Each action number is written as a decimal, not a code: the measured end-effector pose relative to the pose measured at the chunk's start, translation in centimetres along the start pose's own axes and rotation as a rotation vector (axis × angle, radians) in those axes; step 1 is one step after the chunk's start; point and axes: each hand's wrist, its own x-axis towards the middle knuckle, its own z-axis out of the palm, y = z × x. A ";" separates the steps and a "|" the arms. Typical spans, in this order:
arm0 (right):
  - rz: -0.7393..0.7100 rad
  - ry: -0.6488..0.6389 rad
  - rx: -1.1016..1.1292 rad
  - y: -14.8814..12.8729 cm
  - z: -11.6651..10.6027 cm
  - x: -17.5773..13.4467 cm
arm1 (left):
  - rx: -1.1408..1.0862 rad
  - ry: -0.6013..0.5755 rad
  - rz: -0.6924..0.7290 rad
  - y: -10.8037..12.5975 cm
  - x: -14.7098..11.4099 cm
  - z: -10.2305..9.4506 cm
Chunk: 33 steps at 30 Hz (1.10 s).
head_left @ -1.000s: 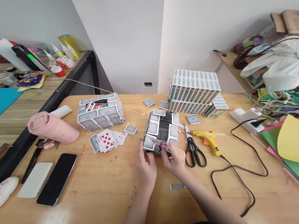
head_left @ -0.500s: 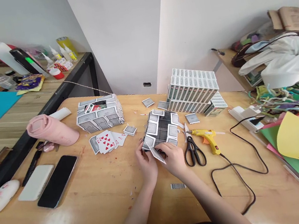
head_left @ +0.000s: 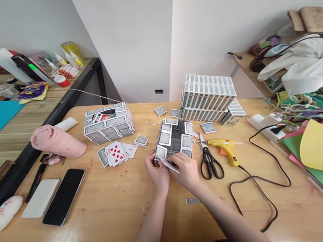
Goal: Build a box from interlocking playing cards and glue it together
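A dark box partly covered with playing cards (head_left: 174, 138) lies on the wooden table in front of me. At its near end, a folded playing card (head_left: 170, 166) sticks out toward me. My right hand (head_left: 185, 169) pinches this card from the right side. My left hand (head_left: 157, 171) grips the box's near left corner, its fingers partly hidden beneath the cards. To the right lie black-handled scissors (head_left: 211, 164) and a yellow glue gun (head_left: 228, 151). A cut card strip (head_left: 192, 201) rests beside my right forearm.
Fanned playing cards (head_left: 116, 153) and a card-covered box (head_left: 108, 124) stand to the left. Stacked card packs (head_left: 207, 96) rise at the back right. A black cord (head_left: 253, 180) loops across the right side. A phone (head_left: 64, 197) and pink tumbler (head_left: 58, 142) are at the left.
The folded card has been pressed slightly lower and closer to the box's near end by my right hand. Both hands keep their hold; the view has shifted slightly.
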 end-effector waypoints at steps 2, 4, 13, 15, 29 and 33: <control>0.006 -0.012 0.007 0.0 0.0 0.0 | 0.003 -0.011 0.016 0.2 0.0 -0.1; 0.023 -0.024 0.016 0.0 0.0 0.0 | 0.022 -0.033 0.050 0.4 -0.1 -0.1; 0.081 -0.165 0.188 0.9 -1.5 0.7 | 0.168 -0.231 0.172 0.8 -1.3 -2.9; 0.091 -0.181 0.209 1.1 -1.8 0.8 | 0.304 -0.216 0.305 1.2 -1.6 -4.3; 0.196 -0.113 0.133 1.6 -2.0 0.5 | 0.913 -0.442 0.868 2.6 -1.2 -5.9; 0.178 -0.120 0.142 1.3 -2.1 0.6 | 0.877 -0.472 0.798 2.3 -1.8 -5.6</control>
